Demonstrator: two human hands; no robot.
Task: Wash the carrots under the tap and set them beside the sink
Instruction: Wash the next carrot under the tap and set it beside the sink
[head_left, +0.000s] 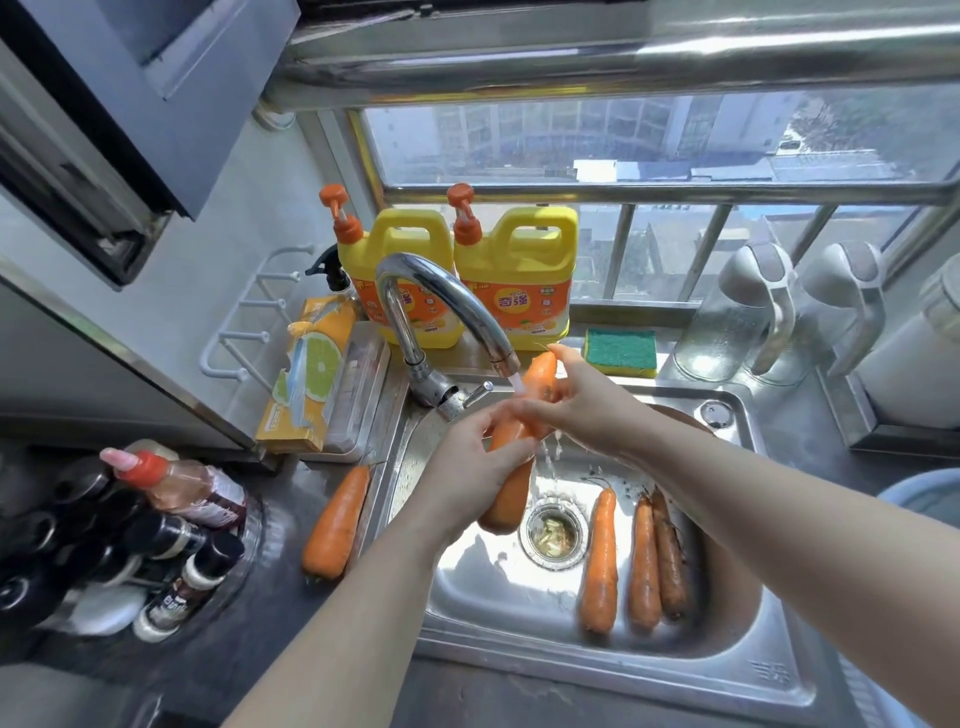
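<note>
Carrot under the running tap, both hands on it.

The carrot (510, 498) slants from its thin tip, just right of the tap (441, 291) mouth, down to a thick end below the tap. The right hand (576, 405) has its fingers wrapped around the top part, and the left hand (467, 467) grips the middle. It looks wet and bright orange. One carrot on the worktop (337, 519) lies below and left of the tap, likely nearer the left hand. Three more (600, 561) lie in the sink (727, 670), below and right of the tap, the rightmost brown with dirt.

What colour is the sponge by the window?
The sponge is green on top, yellow underneath; head view.
</note>
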